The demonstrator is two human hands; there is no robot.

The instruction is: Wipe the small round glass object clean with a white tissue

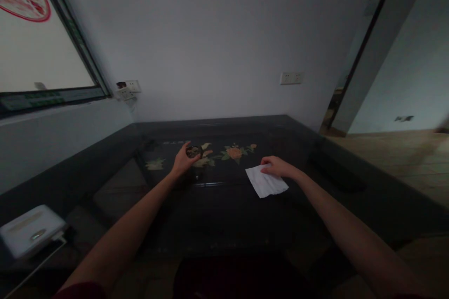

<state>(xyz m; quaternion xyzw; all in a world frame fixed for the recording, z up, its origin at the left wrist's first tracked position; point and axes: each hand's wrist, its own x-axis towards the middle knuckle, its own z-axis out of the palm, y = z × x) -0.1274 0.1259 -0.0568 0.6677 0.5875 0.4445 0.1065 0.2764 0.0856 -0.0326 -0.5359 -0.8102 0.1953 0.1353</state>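
My left hand is curled around a small round object with a dark rim, thumb on one side and fingers on the other. Its centre looks patterned or see-through, and its exact kind does not show. On the right, my right hand pinches the upper edge of a white paper tissue, which spreads out low over the dark glossy table. Between the hands, a printed flower design shows on the tabletop.
At the left edge stands a white box with a white cable. A long black object lies on the table's right side. Behind the table rises a wall with sockets and a plugged-in adapter. A window is at upper left.
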